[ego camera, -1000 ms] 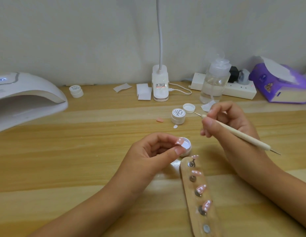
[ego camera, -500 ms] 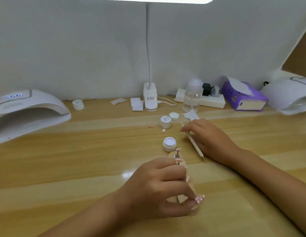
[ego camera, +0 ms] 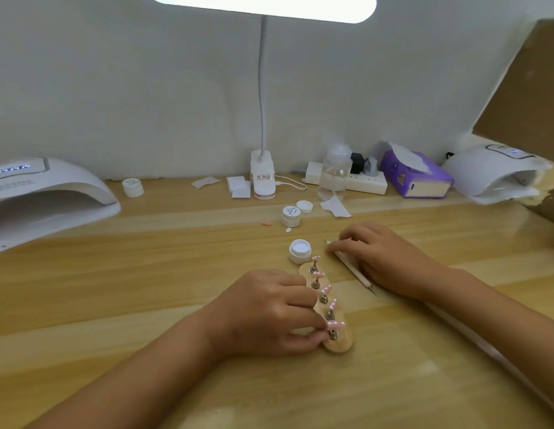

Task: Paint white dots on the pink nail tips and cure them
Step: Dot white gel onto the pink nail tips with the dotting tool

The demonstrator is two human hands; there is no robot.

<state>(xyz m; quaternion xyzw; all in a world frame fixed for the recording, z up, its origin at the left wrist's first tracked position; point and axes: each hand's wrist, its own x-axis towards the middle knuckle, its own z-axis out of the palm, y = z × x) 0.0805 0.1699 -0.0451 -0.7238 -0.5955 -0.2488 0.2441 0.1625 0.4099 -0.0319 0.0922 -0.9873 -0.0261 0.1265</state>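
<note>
A wooden strip holder (ego camera: 342,343) lies in front of me with several pink nail tips on metal stands, such as the tip (ego camera: 326,288) in the middle. My left hand (ego camera: 269,314) curls against the holder's left side; thumb and forefinger pinch the nearest nail tip (ego camera: 336,324) on its stand. The dotting tool (ego camera: 354,271) lies flat on the table to the right of the holder. My right hand (ego camera: 387,258) rests palm down over it, fingertips touching its far end. An open jar of white gel (ego camera: 300,250) stands just beyond the holder.
A white curing lamp (ego camera: 43,196) sits at the far left, another (ego camera: 498,174) at the far right. Along the wall stand a clip desk lamp (ego camera: 263,181), a clear bottle (ego camera: 334,174), a power strip (ego camera: 371,182), a purple tissue pack (ego camera: 415,174) and small jars (ego camera: 291,215).
My left hand brought the nail tip down to the nearest stand on the holder. My right hand laid the dotting tool on the table. The view has lifted and widened.
</note>
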